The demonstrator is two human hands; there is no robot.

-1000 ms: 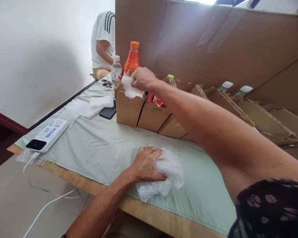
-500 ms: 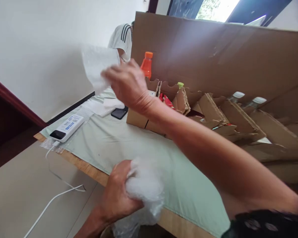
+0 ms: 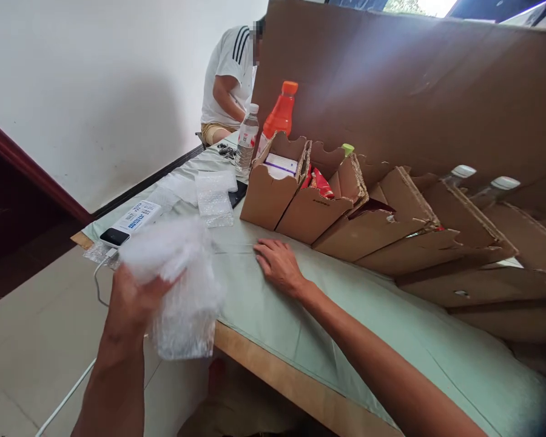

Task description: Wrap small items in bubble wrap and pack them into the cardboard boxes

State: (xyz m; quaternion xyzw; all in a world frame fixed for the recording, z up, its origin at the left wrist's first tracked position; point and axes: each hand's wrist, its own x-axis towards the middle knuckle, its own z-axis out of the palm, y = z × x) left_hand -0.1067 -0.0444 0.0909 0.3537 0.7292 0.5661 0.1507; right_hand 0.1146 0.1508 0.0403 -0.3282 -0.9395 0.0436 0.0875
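My left hand point(image 3: 130, 303) is raised off the table's near-left edge, closed around a crumpled sheet of bubble wrap point(image 3: 182, 285) that hangs down from it. My right hand point(image 3: 277, 264) lies flat with fingers spread on the pale green cloth point(image 3: 264, 303), holding nothing, just in front of a row of open cardboard boxes point(image 3: 300, 200). A small bubble wrap piece point(image 3: 213, 197) lies on the cloth to the left of the boxes. The leftmost box holds a white flat pack point(image 3: 279, 165).
A white power bank point(image 3: 131, 221) with a cable sits at the table's left corner. A dark phone point(image 3: 237, 193), a water bottle point(image 3: 246, 136) and an orange bottle point(image 3: 279, 115) stand behind. A tall cardboard sheet point(image 3: 414, 79) backs the boxes. Another person point(image 3: 227, 79) sits at the far end.
My right hand pulled a white piece out of the leftmost box, dropped it to the left and came down flat on the cloth. My left hand lifted the bubble wrap off the table.
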